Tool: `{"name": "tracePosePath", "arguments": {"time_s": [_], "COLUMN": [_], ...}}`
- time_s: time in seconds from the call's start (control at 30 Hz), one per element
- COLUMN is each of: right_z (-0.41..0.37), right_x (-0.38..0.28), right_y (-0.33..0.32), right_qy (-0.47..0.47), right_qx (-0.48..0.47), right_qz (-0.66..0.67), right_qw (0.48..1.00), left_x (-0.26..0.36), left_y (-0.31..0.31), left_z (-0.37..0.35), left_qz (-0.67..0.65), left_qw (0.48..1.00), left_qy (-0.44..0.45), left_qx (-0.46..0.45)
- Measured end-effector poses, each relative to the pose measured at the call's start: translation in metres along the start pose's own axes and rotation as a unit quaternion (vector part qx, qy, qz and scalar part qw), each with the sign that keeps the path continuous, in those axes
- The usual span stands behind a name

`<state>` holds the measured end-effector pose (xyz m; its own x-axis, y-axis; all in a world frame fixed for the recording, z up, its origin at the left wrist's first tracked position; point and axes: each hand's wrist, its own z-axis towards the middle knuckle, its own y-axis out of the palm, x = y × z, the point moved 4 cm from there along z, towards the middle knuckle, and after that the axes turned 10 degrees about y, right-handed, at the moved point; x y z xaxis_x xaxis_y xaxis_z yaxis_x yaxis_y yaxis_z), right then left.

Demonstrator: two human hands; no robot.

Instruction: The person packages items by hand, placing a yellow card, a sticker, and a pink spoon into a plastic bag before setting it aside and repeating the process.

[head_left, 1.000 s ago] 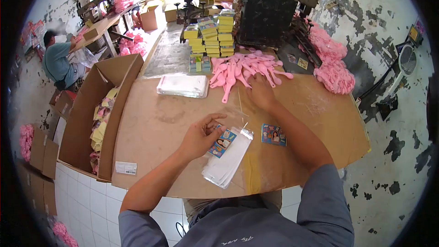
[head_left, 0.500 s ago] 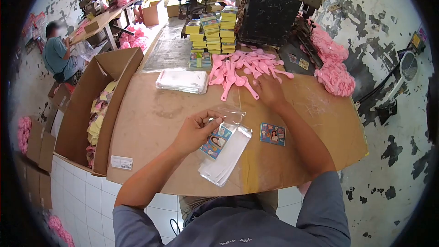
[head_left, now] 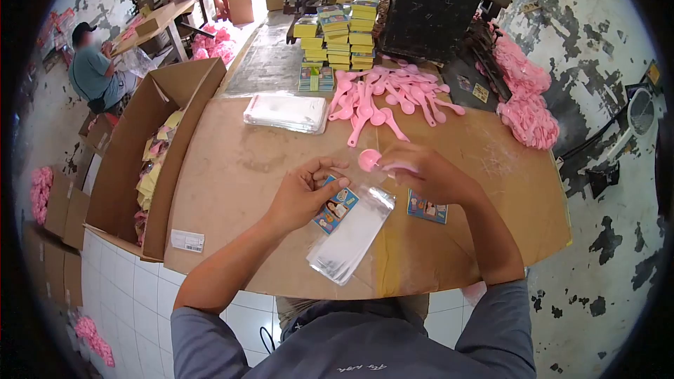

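My left hand [head_left: 303,195] pinches a blue printed card [head_left: 338,207] with a clear plastic bag around or against it; the film is hard to make out. Below it lies a fanned stack of clear plastic bags [head_left: 347,242]. My right hand [head_left: 435,174] is closed on a pink scoop [head_left: 369,160], its round bowl pointing toward my left hand, close to the bag's upper end. Under my right wrist, several more blue cards [head_left: 427,209] rest on the cardboard. Farther back is a heap of pink scoops [head_left: 382,98].
A second bundle of clear bags [head_left: 284,112] lies at the back left. Stacked yellow card bundles [head_left: 337,38] stand beside a black machine [head_left: 425,10]. A tall open carton [head_left: 189,105] borders the table's left side. A person [head_left: 98,74] sits at the far left.
My right hand has come back from the heap toward my left hand, now with a pink scoop. My left hand stays nearly in place, still holding the card and bag.
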<state>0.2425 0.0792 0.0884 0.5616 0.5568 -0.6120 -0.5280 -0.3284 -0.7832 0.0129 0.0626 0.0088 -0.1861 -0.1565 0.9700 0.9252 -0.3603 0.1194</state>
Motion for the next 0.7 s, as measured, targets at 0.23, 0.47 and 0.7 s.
{"name": "tracePosePath", "arguments": {"time_s": [0.23, 0.47, 0.7], "right_z": [0.002, 0.011, 0.029], "right_x": [-0.014, -0.014, -0.029], "right_y": [-0.013, -0.002, 0.025], "right_qy": [0.043, -0.028, 0.030], "right_qx": [0.037, -0.013, 0.032], "right_qz": [0.127, 0.054, 0.099], "right_qw": [0.990, 0.998, 0.994], "left_x": [0.001, -0.013, 0.008], "left_y": [0.004, 0.005, 0.018], "left_z": [-0.001, -0.006, -0.011], "left_qz": [-0.007, 0.050, 0.112], "left_qw": [1.000, 0.998, 0.991], "left_qy": [0.008, 0.016, -0.059], "left_qx": [0.005, -0.028, -0.051]}}
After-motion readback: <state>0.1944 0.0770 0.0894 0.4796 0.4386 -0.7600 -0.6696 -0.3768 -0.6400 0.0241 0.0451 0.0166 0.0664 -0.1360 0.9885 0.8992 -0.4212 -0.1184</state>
